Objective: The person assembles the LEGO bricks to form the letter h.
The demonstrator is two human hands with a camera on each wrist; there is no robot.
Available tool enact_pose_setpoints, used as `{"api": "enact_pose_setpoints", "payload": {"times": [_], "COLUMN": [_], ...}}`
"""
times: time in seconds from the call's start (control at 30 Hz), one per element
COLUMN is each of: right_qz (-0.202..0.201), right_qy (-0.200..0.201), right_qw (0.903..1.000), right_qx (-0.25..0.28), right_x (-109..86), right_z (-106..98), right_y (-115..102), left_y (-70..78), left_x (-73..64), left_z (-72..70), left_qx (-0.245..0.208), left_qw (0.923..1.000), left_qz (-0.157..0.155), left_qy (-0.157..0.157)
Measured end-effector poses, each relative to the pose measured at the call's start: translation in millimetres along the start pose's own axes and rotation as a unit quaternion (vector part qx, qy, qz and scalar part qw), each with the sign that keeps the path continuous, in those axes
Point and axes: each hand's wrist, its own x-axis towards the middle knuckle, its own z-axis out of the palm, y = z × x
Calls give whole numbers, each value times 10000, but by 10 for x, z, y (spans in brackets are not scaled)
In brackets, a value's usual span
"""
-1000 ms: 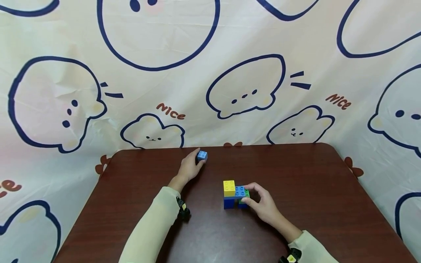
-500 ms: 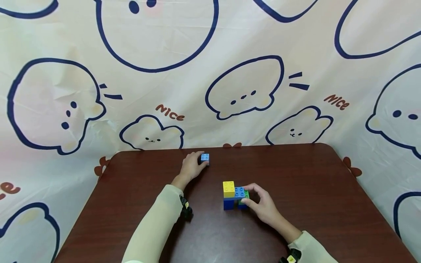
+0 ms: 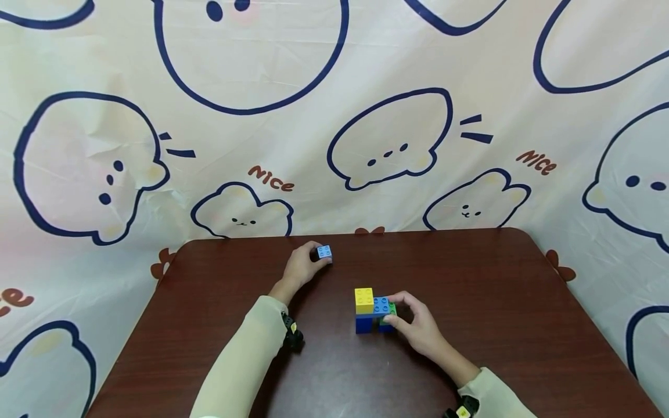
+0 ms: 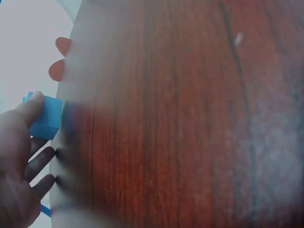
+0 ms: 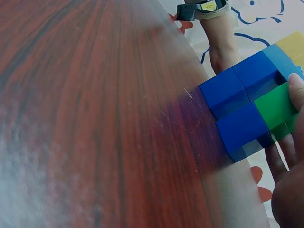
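Near the table's far edge my left hand (image 3: 302, 266) pinches a small light blue toy building block (image 3: 324, 252) between thumb and fingers, its studs showing on top. In the left wrist view the thumb lies over the side of this blue block (image 4: 46, 116), with the other fingers spread below. Closer in, my right hand (image 3: 420, 325) grips the right end of a small block structure standing on the table. A yellow block (image 3: 363, 300) tops its left side, beside a light blue piece (image 3: 381, 305). Dark blue blocks (image 5: 242, 130) form two legs; above one sits a green block (image 5: 278, 107).
The brown wooden table (image 3: 235, 360) has rounded far corners. Behind it hangs a pale curtain (image 3: 292, 139) printed with cartoon faces. A dark camera band (image 3: 292, 334) is on the left wrist, another (image 3: 462, 406) on the right.
My left hand has shifted slightly right and nearer with the light blue block, whose tilt has changed a little. The right hand and the structure have stayed in place.
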Motion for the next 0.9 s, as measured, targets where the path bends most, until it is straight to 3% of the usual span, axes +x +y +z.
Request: {"api": "enact_pose_setpoints", "payload": {"times": [0.17, 0.5, 0.9], "right_qz": [-22, 6, -66], "right_qy": [-74, -55, -76], "right_qw": [10000, 9999, 9999], "right_qx": [-11, -84, 32], "right_x": [1, 10, 8], "right_z": [-24, 0, -11], "right_y": [-58, 290, 304], "left_y": [-34, 13, 277], "left_x": [-12, -97, -332], "left_z": [-37, -123, -281], "left_qx": [-293, -526, -583], "left_qw": [9995, 9975, 9938], "left_qz": [89, 354, 906], "left_qy": [45, 301, 277]}}
